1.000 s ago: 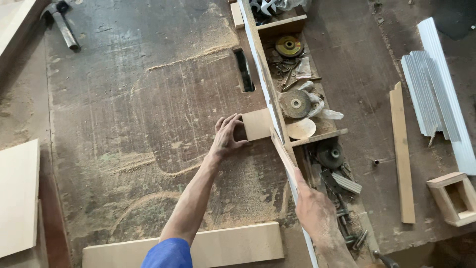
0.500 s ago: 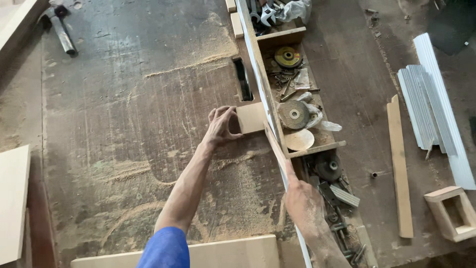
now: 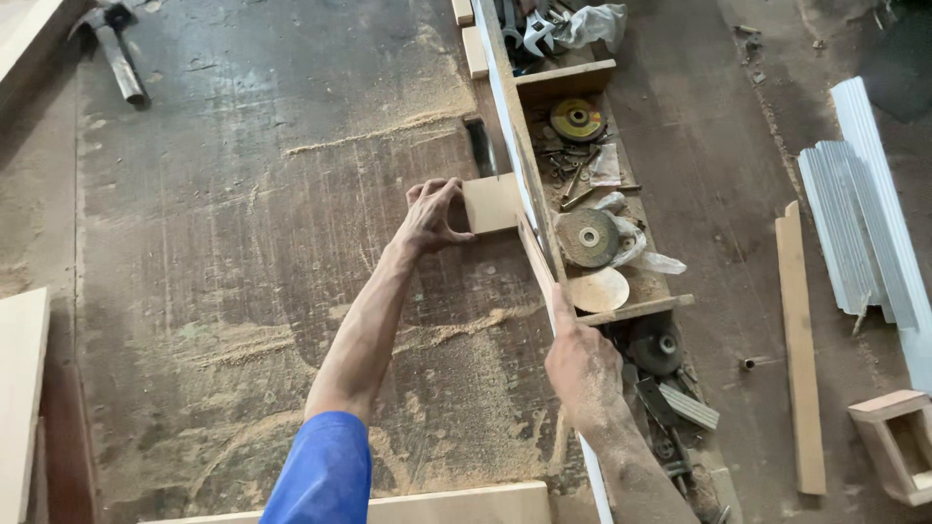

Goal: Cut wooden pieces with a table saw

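My left hand [image 3: 433, 215] grips a small square wooden block [image 3: 490, 203] that lies flat on the dusty saw table [image 3: 243, 243], just short of the blade slot [image 3: 480, 147]. The block's right edge is against the long white fence [image 3: 507, 107]. My right hand [image 3: 581, 366] holds a thin wooden strip [image 3: 536, 258] that lies along the fence, its far end touching the block.
A wooden tray [image 3: 621, 311] right of the fence holds grinding discs, a round wooden disc and small tools. A hammer [image 3: 116, 49] lies at the far left. Boards lie at the left and near edges. A wooden slat [image 3: 798, 340], grey strips [image 3: 854, 223] and a small wooden frame [image 3: 898, 442] lie on the right.
My left hand has pushed the block forward along the fence toward the blade slot. My right hand and the strip followed along the fence.
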